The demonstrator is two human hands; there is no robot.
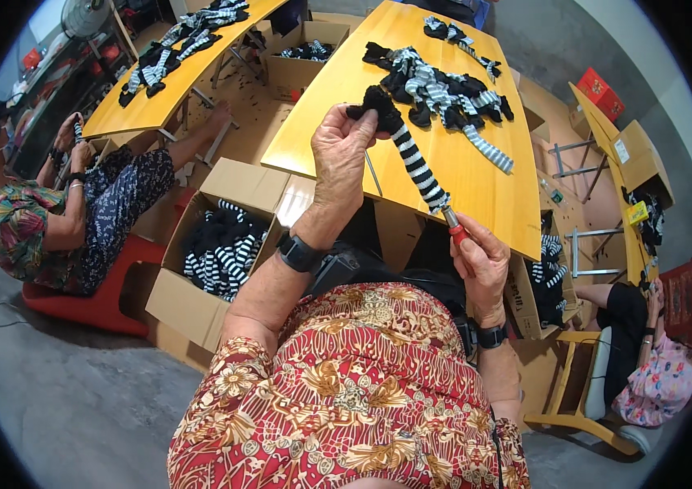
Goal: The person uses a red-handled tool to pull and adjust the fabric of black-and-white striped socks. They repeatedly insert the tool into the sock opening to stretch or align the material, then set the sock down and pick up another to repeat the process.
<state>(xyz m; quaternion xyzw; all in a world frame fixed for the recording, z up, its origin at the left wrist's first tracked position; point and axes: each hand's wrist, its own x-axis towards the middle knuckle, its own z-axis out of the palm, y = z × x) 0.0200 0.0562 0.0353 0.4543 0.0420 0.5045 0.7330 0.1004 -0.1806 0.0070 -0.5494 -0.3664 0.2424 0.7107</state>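
Overhead, left hand (340,151) pinching striped sock (413,159), right hand (480,262) gripping red-handled tool (455,227), sock pile (442,90) beyond.

Yellow wooden table (476,191) with heaped striped socks (444,90).

left hand (339,155): raised, fingers pinched | right hand (479,262): lower, fist closed

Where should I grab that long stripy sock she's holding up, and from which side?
Grab the striped sock on its bare striped middle, coming in from the right over the yellow table. The left hand already has the black toe, and the right hand with the red-handled tool is at the bottom.
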